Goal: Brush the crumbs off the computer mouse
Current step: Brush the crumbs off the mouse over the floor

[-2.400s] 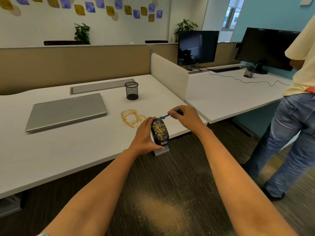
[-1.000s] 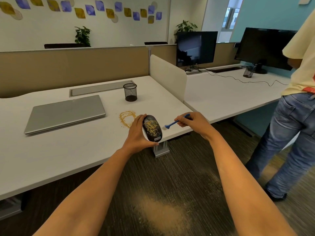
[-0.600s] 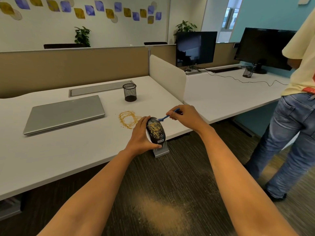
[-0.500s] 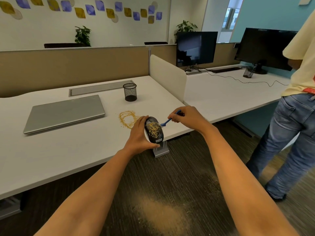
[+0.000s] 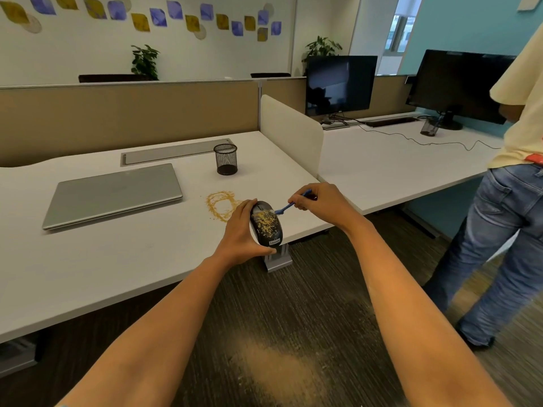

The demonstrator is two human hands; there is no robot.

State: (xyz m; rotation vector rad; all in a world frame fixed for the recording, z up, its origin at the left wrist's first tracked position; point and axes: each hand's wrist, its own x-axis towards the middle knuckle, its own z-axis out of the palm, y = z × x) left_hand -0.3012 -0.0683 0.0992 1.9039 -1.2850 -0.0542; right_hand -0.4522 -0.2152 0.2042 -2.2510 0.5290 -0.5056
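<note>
The computer mouse [image 5: 266, 226] was held up off the desk [image 5: 117, 259], just over its near edge, in the left grip [image 5: 239, 235]. That grip's fingers and thumb curled round the mouse's sides, with its top tilted toward the camera. Yellow crumbs [image 5: 266, 223] covered most of that top. The right grip [image 5: 318, 202] pinched a small blue brush [image 5: 289, 206] by its handle. The bristle end was touching the mouse's far end or just short of it; I could not tell which.

To do this stroke well, it seemed best to draw the bristles from the far end down toward the label end in light, overlapping passes. The mouse should be tilted so that loosened crumbs slid off rather than lodging in the wheel and button seams. The left grip needed to hold firm without its fingers covering the crumbed area.

On the desk just behind the mouse lay a ring of crumbs [image 5: 220, 205]. Farther off were a closed laptop [image 5: 113, 193] and a mesh pen cup [image 5: 225, 159]. A pale patch of crumbs [image 5: 282, 368] lay on the floor [image 5: 205, 333] below. Another person [image 5: 514, 201] stood at the right, well apart from both grips. Nothing stood in the way of the brush.
</note>
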